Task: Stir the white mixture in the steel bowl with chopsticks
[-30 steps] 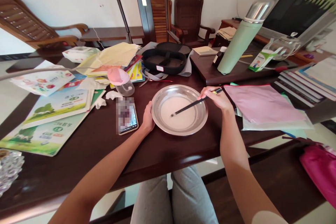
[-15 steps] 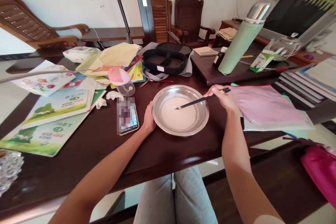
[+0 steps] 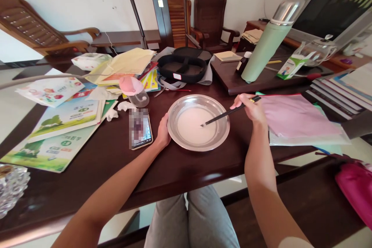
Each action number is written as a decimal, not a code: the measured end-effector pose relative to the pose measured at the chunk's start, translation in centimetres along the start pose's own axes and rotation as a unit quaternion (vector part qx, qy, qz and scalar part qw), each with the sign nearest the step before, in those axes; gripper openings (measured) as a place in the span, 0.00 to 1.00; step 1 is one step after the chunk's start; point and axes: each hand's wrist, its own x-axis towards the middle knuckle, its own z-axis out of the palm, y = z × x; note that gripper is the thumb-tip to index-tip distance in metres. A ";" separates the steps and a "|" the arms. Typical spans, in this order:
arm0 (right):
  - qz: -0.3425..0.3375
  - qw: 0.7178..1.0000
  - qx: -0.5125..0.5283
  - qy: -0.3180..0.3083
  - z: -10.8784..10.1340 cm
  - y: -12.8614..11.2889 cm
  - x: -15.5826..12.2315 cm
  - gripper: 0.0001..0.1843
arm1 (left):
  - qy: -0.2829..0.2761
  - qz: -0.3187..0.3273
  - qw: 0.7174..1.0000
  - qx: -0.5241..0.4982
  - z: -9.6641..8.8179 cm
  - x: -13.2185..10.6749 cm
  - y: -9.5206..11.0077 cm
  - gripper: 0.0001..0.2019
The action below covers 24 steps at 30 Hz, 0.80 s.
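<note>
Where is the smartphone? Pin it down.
In the head view the flat smartphone lies on the dark wooden table, just left of the left hand gripping the round steel dish, below the pink-lidded cup.

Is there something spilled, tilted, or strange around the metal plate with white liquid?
No spill shows. The white liquid stays inside the round steel plate, steadied by the left hand while the right hand holds black chopsticks in it. Only oddity: a smartphone close by.
</note>
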 end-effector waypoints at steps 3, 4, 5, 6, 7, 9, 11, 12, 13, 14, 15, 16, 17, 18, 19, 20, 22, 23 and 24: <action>0.010 0.998 0.014 -0.052 0.4 -0.1 -0.1 0.27 | 0.002 0.000 1.000 -0.001 0.1 -0.1 0.1 0.18; 0.017 0.997 0.011 -0.078 0.8 -0.2 -0.1 0.27 | -0.001 0.000 1.000 -0.002 0.1 -0.1 0.2 0.18; 0.022 0.995 0.005 -0.099 1.2 -0.3 0.1 0.27 | -0.006 0.000 1.000 -0.003 0.2 -0.3 0.3 0.17; 0.025 0.993 -0.005 -0.112 1.6 -0.5 0.2 0.27 | -0.013 -0.001 1.000 -0.005 0.3 -0.4 0.4 0.17; 0.027 0.993 -0.015 -0.112 1.8 -0.5 0.3 0.26 | -0.018 -0.003 1.000 -0.005 0.4 -0.5 0.5 0.17; 0.026 0.996 -0.032 -0.082 1.7 -0.6 0.4 0.26 | -0.025 -0.006 1.000 -0.004 0.6 -0.6 0.7 0.18; 0.019 0.999 -0.027 -0.038 1.1 -0.6 0.2 0.26 | -0.027 -0.006 1.000 0.001 0.6 -0.6 0.7 0.18; 0.013 1.000 -0.017 -0.023 0.7 -0.5 0.1 0.27 | -0.028 -0.003 1.000 0.003 0.6 -0.6 0.7 0.18; 0.009 1.000 -0.006 -0.016 0.5 -0.5 0.0 0.27 | -0.028 -0.001 1.000 0.005 0.6 -0.6 0.7 0.18; 0.007 1.000 0.003 -0.019 0.5 -0.4 -0.1 0.28 | -0.028 0.001 1.000 0.006 0.6 -0.6 0.7 0.19; 0.007 0.999 0.007 -0.031 0.6 -0.4 -0.2 0.28 | -0.029 0.001 1.000 0.006 0.6 -0.6 0.7 0.19; 0.011 0.999 0.005 -0.050 0.9 -0.5 -0.2 0.28 | -0.029 0.001 1.000 0.004 0.6 -0.6 0.7 0.18; 0.016 0.997 0.000 -0.073 1.3 -0.5 -0.2 0.27 | -0.028 0.001 1.000 0.003 0.6 -0.6 0.7 0.18; 0.022 0.995 -0.007 -0.092 1.6 -0.5 -0.1 0.27 | -0.027 0.000 1.000 0.003 0.6 -0.6 0.7 0.18; 0.026 0.994 -0.016 -0.101 1.9 -0.6 -0.1 0.26 | -0.025 -0.001 1.000 0.002 0.6 -0.6 0.7 0.17; 0.027 0.995 -0.024 -0.096 2.0 -0.6 0.0 0.26 | -0.024 -0.001 1.000 0.001 0.7 -0.6 0.7 0.17; 0.024 0.998 -0.036 -0.053 1.6 -0.5 0.0 0.26 | -0.020 -0.004 1.000 0.000 0.8 -0.7 0.7 0.16; 0.019 0.999 -0.035 -0.024 1.3 -0.4 -0.1 0.26 | -0.019 -0.004 1.000 -0.001 0.8 -0.7 0.8 0.16; 0.014 0.999 -0.030 -0.001 0.9 -0.3 -0.2 0.27 | -0.018 -0.004 1.000 -0.003 0.9 -0.8 0.8 0.16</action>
